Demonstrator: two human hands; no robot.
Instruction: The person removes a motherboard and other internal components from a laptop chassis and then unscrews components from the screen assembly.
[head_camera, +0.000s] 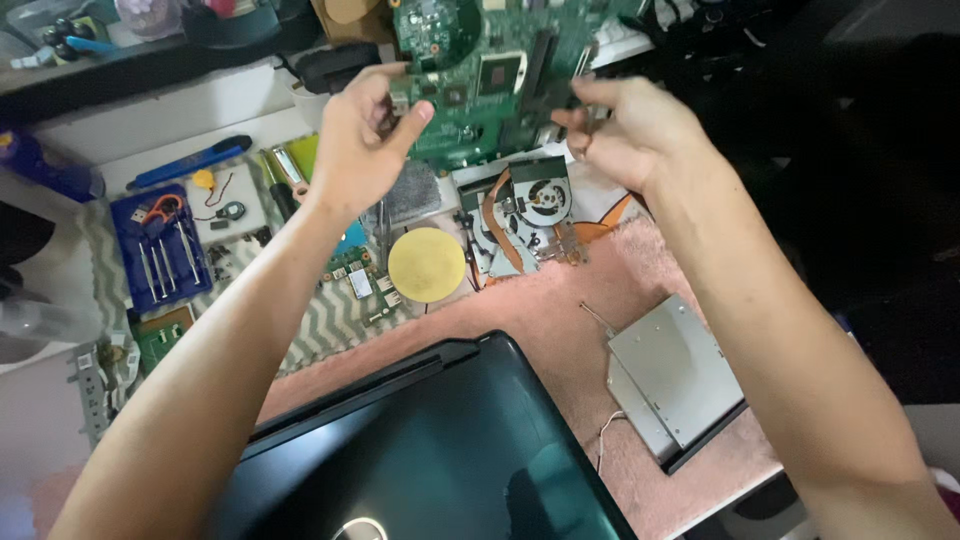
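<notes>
Both of my hands hold a green laptop motherboard (480, 70) up above the desk, tilted toward me. My left hand (360, 140) grips its left edge with the thumb on the front. My right hand (630, 125) pinches its right edge between fingers and thumb. Below the board, on the desk, lies a cooling fan with a copper heat pipe (530, 205) and a round yellow disc (427, 264). A closed dark laptop lid (430, 450) sits near me between my forearms.
A silver optical drive (675, 380) rests on the pink mat (560, 320) at the right. A blue tray of screwdrivers (160, 245) and a blue pen (190, 162) lie at the left. Small circuit boards (365, 280) sit on a zigzag cloth.
</notes>
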